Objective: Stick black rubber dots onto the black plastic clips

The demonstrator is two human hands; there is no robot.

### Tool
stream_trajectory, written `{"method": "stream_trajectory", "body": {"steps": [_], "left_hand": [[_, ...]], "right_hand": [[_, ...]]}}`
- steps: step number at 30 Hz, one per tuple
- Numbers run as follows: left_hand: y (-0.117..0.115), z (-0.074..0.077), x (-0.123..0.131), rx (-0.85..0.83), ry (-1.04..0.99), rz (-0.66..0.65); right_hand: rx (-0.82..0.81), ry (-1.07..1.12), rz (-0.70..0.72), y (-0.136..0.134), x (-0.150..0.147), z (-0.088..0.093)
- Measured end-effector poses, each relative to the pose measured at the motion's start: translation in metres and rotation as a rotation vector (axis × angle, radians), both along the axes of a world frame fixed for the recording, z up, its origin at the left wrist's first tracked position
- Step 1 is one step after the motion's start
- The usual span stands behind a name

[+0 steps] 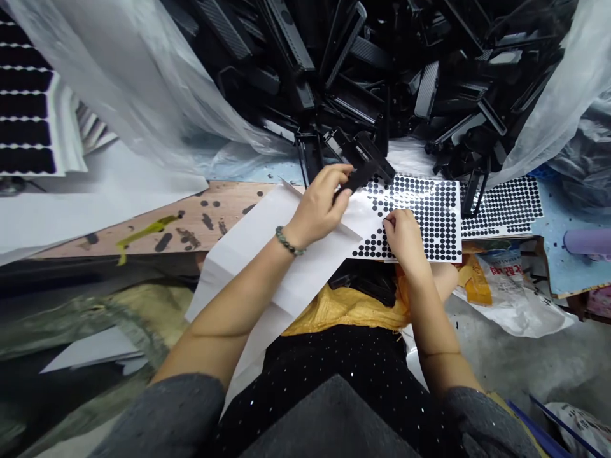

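Observation:
My left hand (322, 205), with a beaded bracelet on its wrist, grips a black plastic part (358, 178) between thumb and fingers. That part is held just above the upper left of a white sheet of black dot stickers (424, 213). Over the sheet, my right hand (405, 236) is closed in a pinch, with a small black dot sticker (386, 222) showing at its fingertips. Bare white backing shows on the left of the sheet, where several dots are gone. A creased white paper (267, 254) lies under my left wrist and hangs over the table edge.
A large heap of black plastic parts (363, 70) fills the back, between clear plastic sheeting (157, 70). More dot sheets (506, 203) lie at right, near a purple cylinder (587, 242). A yellow-green strip (147, 232) lies on the stained wooden edge. Yellow woven cloth (344, 308) sits below.

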State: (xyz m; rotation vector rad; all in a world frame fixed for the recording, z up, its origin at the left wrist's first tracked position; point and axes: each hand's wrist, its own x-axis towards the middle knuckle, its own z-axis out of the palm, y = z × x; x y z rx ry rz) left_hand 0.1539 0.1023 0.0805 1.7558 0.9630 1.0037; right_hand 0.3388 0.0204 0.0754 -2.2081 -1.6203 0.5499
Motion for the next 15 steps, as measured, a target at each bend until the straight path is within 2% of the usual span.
{"method": "stream_trajectory", "body": {"steps": [3, 6, 9, 11, 13, 15], "left_hand": [[-0.013, 0.007, -0.008, -0.377, -0.291, 0.083], [-0.028, 0.008, -0.008, -0.63, -0.46, 0.063], [-0.039, 0.007, -0.004, -0.725, -0.548, 0.006], [-0.045, 0.005, -0.003, -0.734, -0.608, 0.0], [-0.048, 0.003, -0.002, -0.706, -0.668, 0.014], [-0.05, -0.001, -0.003, -0.655, -0.715, 0.024]], "right_hand": [[0.019, 0.034, 0.01, 0.002, 0.0, 0.0], [0.069, 0.198, -0.016, 0.004, -0.002, 0.004], [0.16, 0.59, -0.097, 0.006, -0.013, 0.013], [0.203, 0.853, -0.086, 0.009, -0.026, 0.02], [0.219, 1.001, -0.02, 0.011, -0.039, 0.028], [0.251, 1.031, 0.032, 0.013, -0.05, 0.033]]}}
